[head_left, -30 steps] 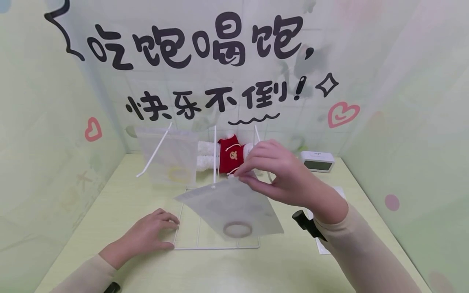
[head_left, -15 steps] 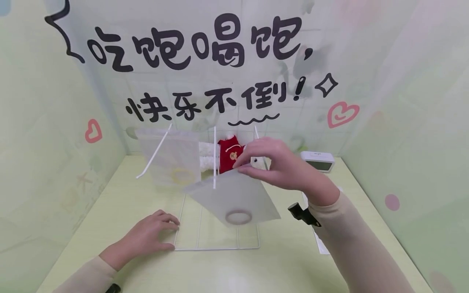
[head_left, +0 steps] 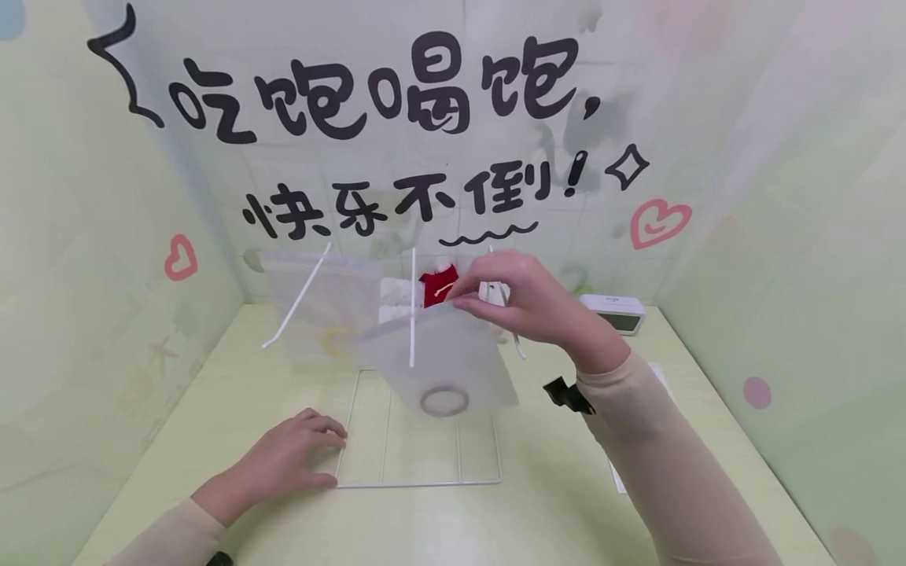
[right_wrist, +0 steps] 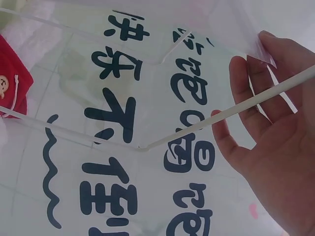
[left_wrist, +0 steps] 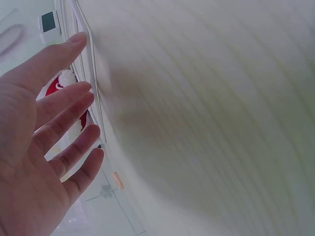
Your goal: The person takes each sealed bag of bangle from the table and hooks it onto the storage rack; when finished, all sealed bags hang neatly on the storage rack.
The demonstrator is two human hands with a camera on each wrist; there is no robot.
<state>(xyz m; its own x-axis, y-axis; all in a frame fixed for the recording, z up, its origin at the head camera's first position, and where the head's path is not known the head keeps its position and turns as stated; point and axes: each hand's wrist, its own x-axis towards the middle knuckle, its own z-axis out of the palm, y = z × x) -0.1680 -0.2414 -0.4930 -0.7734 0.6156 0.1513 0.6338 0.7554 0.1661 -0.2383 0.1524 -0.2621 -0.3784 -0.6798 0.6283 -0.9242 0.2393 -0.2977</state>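
My right hand pinches the top edge of a frosted translucent bag. A ring-shaped outline shows through its lower part. The bag overlaps the middle prong of a white wire rack, and the prong's tip shows in front of the bag. In the right wrist view, a bag corner lies at the thumb and fingertips, and a white prong crosses before the hand. My left hand rests at the left side of the rack's base, fingers relaxed and spread in the left wrist view.
Another frosted bag with a yellow ring shape hangs at the left prong. A plush toy in a red top lies behind the rack. A white digital clock stands at the back right. A white sheet is partly hidden behind the right arm.
My right hand has carried the bag's top edge back and up along the middle prong, whose tip now shows lower over the bag. The left hand stays at the rack's base.
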